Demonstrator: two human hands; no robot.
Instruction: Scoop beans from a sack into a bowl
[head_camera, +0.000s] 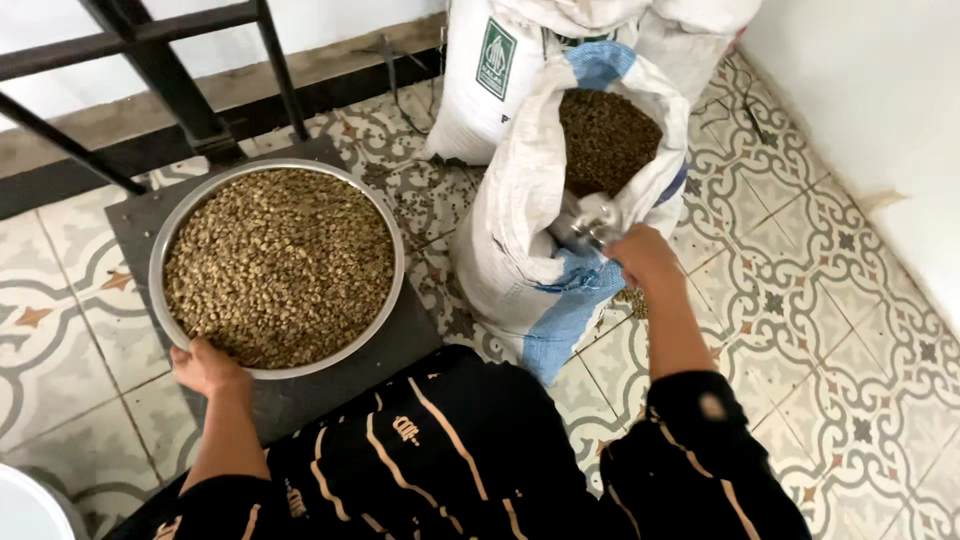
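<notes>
Head view: the right hand (645, 258) is clenched around a metal scoop (585, 222) at the mouth of the open sack (520, 200) of beans. The left hand (205, 365) grips the rim of the full round pan (160, 255) on the dark platform (135, 215). Judgement: keep 1 hand steadying the pan; lift the scoop level to avoid spills.

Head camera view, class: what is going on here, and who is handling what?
A person crouches over a patterned tile floor. Their left hand grips the rim of a wide metal pan heaped with greenish beans, resting on a dark platform. Their right hand holds a metal scoop at the mouth of an open white sack of the same beans.
</notes>
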